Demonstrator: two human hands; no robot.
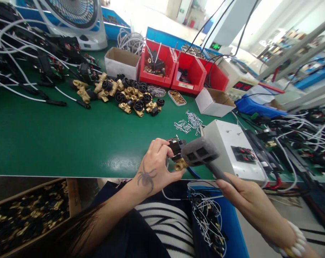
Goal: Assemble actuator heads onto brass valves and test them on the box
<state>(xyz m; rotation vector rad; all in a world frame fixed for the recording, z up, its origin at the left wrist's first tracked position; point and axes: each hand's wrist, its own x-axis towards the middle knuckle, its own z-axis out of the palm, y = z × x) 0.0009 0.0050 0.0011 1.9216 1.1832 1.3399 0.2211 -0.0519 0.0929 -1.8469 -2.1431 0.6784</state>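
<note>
My left hand [157, 165] is closed around a brass valve body [180, 164] with a small black motor housing [175, 147] on it, held just above the table's front edge. In my right hand [247, 195] is the dark handle of a mallet with a worn grey head [200, 151]. The mallet head overlaps the right side of the valve from this view; whether they touch I cannot tell. A thin white cable [166, 195] hangs below my left hand. Just beyond the hands lies a loose pile of metal clip pins [190, 122].
Brass valve fittings [130, 94] with black caps are heaped at the back. Behind them stand red bins [158, 73], a white carton [122, 62] and a fan [94, 34]. A grey control box [224, 143] is close on the right. Below the edge sits a blue crate [233, 229].
</note>
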